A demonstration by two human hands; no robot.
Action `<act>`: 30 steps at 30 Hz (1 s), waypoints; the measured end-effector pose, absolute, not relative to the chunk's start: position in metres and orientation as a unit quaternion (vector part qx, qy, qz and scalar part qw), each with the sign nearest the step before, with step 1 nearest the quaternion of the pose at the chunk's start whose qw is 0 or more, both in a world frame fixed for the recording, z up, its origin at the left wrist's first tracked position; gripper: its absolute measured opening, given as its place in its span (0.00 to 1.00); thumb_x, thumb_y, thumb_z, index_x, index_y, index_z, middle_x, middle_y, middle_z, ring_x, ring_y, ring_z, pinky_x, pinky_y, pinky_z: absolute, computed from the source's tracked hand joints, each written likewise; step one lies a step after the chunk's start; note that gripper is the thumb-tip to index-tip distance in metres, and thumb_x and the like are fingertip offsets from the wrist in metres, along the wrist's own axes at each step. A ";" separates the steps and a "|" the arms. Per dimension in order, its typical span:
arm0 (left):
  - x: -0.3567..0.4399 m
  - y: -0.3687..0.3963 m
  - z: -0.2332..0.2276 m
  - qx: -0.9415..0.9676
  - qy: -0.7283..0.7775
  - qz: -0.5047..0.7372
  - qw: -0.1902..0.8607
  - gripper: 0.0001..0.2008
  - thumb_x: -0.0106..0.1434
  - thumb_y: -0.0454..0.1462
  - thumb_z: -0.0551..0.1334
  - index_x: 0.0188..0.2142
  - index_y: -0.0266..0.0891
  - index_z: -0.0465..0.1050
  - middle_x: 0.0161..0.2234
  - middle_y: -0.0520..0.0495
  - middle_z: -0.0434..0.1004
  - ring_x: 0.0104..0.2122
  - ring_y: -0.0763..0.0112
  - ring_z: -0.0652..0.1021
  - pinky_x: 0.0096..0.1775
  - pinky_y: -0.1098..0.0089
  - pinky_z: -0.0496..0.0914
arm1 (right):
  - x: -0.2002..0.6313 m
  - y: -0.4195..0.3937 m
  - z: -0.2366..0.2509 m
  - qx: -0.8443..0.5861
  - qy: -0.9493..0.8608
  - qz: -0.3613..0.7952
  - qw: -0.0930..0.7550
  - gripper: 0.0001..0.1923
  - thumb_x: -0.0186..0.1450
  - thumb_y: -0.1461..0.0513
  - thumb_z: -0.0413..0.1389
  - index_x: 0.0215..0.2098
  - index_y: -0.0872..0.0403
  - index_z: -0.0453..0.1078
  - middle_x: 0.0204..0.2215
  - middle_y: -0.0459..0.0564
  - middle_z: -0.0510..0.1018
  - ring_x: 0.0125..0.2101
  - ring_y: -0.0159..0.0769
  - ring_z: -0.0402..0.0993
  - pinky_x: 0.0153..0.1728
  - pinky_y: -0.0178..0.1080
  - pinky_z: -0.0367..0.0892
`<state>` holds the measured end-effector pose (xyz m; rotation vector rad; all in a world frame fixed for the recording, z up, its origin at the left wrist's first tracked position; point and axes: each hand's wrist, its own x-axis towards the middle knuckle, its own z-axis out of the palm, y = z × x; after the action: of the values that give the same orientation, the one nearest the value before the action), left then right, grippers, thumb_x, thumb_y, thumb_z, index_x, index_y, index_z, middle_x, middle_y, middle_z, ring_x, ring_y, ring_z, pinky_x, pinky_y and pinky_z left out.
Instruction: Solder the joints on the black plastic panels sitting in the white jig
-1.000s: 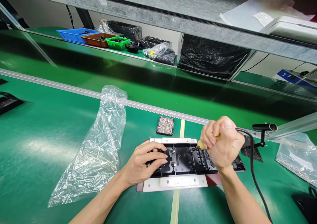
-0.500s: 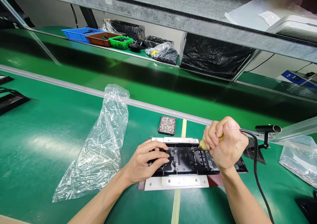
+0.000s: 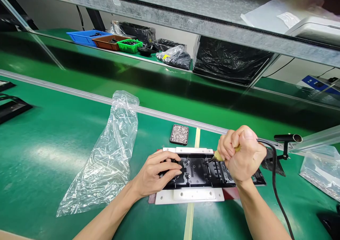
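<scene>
A long black plastic housing (image 3: 196,169), with posts and ribs inside, lies in a fixture with white blocks (image 3: 191,194) along both sides. My right hand (image 3: 245,155) is closed around the yellow handle of a corded soldering iron (image 3: 219,156). The iron slants down to the left, and its tip reaches into the housing near the far wall; exact contact is too small to tell. At the housing's left end, my left hand (image 3: 159,171) rests with curved fingers, thumb and fingertips apart. Its palm side is hidden.
Behind the fixture sits a small black tray (image 3: 179,134) of tiny metal pieces. A clear plastic bag (image 3: 106,162) lies left. To the right are an iron holder (image 3: 287,142) and a bag of metal pieces (image 3: 322,172). The black cord (image 3: 276,183) hangs beside my right forearm.
</scene>
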<state>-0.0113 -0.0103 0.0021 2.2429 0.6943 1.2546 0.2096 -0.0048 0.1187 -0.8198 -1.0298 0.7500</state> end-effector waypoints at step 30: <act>-0.010 -0.010 0.005 0.820 0.258 0.456 0.230 0.06 0.70 0.32 0.65 0.42 0.42 0.81 0.44 0.45 0.80 0.34 0.71 0.78 0.39 0.65 0.69 | 0.211 -0.004 0.118 -0.374 -0.462 0.346 0.726 0.24 0.68 0.54 0.57 0.20 0.52 0.56 0.12 0.38 0.54 0.12 0.24 0.48 0.11 0.29 0.47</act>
<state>-0.0098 -0.0096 0.0047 2.2557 0.7095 1.2555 0.2109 -0.0040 0.1177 -0.8255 -1.0191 0.7623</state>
